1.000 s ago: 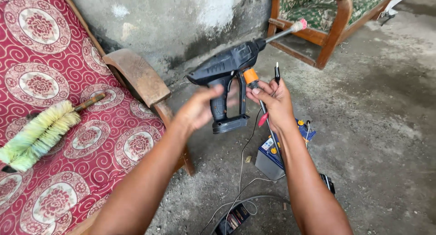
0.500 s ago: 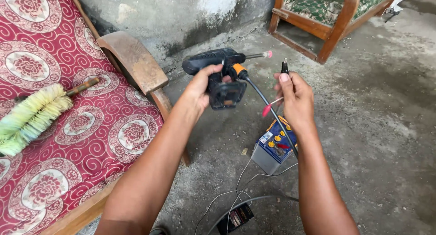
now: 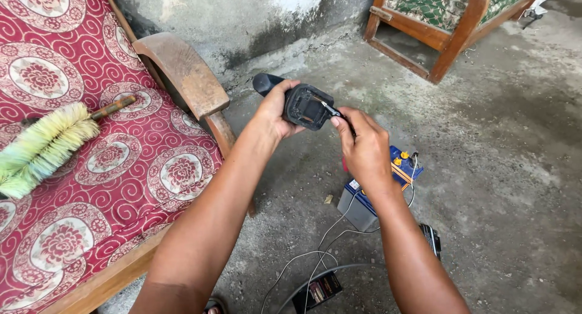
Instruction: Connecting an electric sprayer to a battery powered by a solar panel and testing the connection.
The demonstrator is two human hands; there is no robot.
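Note:
My left hand [image 3: 276, 111] grips a black pistol-shaped power tool [image 3: 303, 104], turned so the open base of its handle faces me. My right hand [image 3: 364, 147] pinches a thin dark wire lead at the rim of that open base, its fingertips touching the tool. Below my right wrist a small grey battery with a blue top [image 3: 376, 195] stands on the concrete floor, and thin wires [image 3: 330, 235] trail from it toward me.
A wooden sofa [image 3: 182, 74] with a red patterned cushion is at left, with a pale green brush [image 3: 45, 144] lying on it. A second wooden chair [image 3: 451, 38] with a green cushion stands at the back right. Small black parts [image 3: 318, 290] lie on the floor near me.
The tool has been tipped from sideways to base-up toward me. My right hand has moved left onto the tool's base with the lead.

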